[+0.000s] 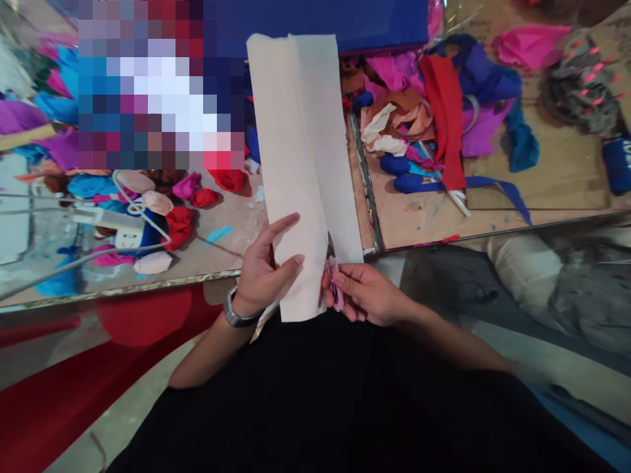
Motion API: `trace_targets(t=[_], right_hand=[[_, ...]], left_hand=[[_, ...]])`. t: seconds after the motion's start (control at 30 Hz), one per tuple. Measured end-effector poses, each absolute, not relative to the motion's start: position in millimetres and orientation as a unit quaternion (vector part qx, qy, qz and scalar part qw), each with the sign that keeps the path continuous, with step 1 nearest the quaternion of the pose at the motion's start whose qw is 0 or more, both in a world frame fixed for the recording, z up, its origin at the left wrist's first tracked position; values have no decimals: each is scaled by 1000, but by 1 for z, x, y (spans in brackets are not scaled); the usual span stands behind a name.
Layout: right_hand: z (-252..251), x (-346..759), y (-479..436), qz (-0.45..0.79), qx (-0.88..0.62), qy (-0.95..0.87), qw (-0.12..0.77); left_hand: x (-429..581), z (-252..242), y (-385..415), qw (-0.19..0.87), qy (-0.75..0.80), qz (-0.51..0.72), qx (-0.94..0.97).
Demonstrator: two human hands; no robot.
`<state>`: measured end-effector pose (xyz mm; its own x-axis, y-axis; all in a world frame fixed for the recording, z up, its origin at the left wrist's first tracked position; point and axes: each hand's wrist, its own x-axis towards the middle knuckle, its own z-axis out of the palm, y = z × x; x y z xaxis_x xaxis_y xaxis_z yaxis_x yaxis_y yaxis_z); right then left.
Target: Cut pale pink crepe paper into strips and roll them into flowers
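Black shirt [315,401] foremost, left hand [263,268] spread wide on white sheet [303,144], right hand [372,292] gripping scissors [333,267]

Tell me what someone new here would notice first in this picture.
Probably the long white sheet running up the middle, with the left hand on its near part and the right hand holding pink-handled scissors at it. Next, perhaps, the bright red strip to its right, among coloured scraps.
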<state>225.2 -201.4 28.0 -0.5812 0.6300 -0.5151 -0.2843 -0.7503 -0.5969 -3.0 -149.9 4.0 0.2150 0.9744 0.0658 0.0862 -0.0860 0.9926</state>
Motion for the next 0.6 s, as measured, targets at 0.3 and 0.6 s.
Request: trace_targets(t=[0.3,0.6], right_hand=[[27,225,-202,859,-366,-230,274],[26,226,-200,852,-378,-242,270]], left_hand=[[-2,7,-150,505,445,440,594],[-5,7,-155,519,442,430,591]])
